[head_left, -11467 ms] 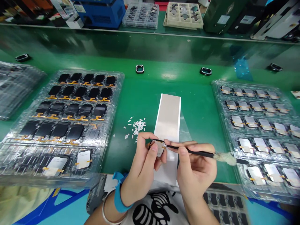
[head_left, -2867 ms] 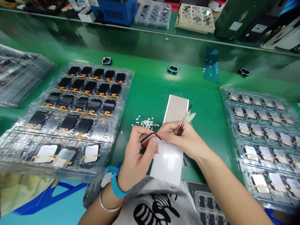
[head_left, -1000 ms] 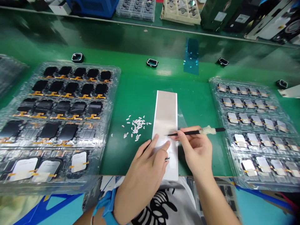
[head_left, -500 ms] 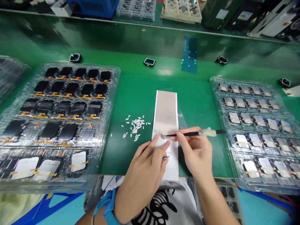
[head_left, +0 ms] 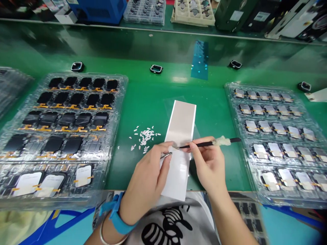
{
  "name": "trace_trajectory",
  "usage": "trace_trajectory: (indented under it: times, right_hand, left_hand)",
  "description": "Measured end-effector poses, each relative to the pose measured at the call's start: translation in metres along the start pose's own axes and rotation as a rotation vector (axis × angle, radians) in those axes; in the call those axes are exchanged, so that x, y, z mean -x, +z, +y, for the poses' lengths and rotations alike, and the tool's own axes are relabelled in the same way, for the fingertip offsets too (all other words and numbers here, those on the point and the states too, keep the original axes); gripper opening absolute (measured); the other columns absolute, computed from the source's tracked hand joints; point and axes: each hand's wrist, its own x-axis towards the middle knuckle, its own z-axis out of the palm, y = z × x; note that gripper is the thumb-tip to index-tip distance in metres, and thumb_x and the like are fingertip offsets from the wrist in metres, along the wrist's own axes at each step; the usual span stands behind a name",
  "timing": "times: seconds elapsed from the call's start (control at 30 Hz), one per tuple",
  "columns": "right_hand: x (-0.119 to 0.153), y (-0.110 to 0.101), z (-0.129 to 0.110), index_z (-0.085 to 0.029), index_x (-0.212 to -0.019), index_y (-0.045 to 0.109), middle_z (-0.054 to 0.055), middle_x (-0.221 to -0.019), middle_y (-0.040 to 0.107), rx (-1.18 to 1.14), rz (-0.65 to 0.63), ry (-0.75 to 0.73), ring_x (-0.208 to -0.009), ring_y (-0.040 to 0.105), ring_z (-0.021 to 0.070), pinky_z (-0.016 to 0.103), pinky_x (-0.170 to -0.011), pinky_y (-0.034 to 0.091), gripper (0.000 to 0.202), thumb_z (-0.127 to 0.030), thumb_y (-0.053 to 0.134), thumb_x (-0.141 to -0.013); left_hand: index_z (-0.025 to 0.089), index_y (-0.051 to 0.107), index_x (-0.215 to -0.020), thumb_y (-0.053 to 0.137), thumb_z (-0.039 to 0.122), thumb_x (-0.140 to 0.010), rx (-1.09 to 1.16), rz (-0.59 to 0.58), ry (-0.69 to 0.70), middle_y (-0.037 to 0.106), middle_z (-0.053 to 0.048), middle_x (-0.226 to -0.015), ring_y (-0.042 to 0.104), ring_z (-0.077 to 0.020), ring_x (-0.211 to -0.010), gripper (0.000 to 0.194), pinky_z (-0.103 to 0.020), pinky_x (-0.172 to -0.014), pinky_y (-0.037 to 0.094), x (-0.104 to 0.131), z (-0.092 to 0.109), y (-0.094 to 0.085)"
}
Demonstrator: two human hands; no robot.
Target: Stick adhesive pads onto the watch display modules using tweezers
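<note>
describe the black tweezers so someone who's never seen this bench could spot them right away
Start at the long white strip lying in the middle of the green bench, between the two clear trays. At its near half, the right hand pinches the black tweezers, tips pointing left. Unlike anything nearby, they are thin, dark and wrapped with a pale fuzzy wad near the back end.

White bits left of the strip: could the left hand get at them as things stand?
Probably yes. The left hand sits just beside the white bits on bare green mat, nothing between, though its fingers already pinch a small part.

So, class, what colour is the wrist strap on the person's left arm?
Blue wrist strap, seen best in the head view, beside a silver bangle.
</note>
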Motion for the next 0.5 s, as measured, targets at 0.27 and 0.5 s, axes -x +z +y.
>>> trace_trajectory:
  times: [0.27, 0.5]
  right_hand:
    - [-0.001, -0.003, -0.004, -0.02, -0.085, 0.06, 0.001, -0.079, 0.068, -0.055, -0.057, 0.025, -0.065, 0.07, 0.0126, 0.028, -0.067, 0.063, 0.013, -0.028, 0.069, -0.088]
    - [-0.002, -0.003, -0.004, -0.02, -0.085, 0.059, 0.0, -0.075, 0.072, -0.137, -0.058, 0.051, -0.061, 0.071, 0.0119, 0.026, -0.065, 0.064, 0.012, -0.025, 0.07, -0.087]
  left_hand:
    - [0.023, 0.046, -0.103, 0.04, 0.025, -0.105, 0.032, -0.127, -0.052, 0.064, -0.006, -0.106, 0.061, -0.0234, -0.105, 0.008, -0.038, -0.086, 0.047, -0.025, -0.006, -0.008]
    - [0.023, 0.044, -0.098, 0.041, 0.025, -0.104, 0.026, -0.105, -0.065, 0.06, -0.003, -0.096, 0.061, -0.0213, -0.091, 0.007, -0.034, -0.078, 0.044, -0.027, -0.002, -0.009]
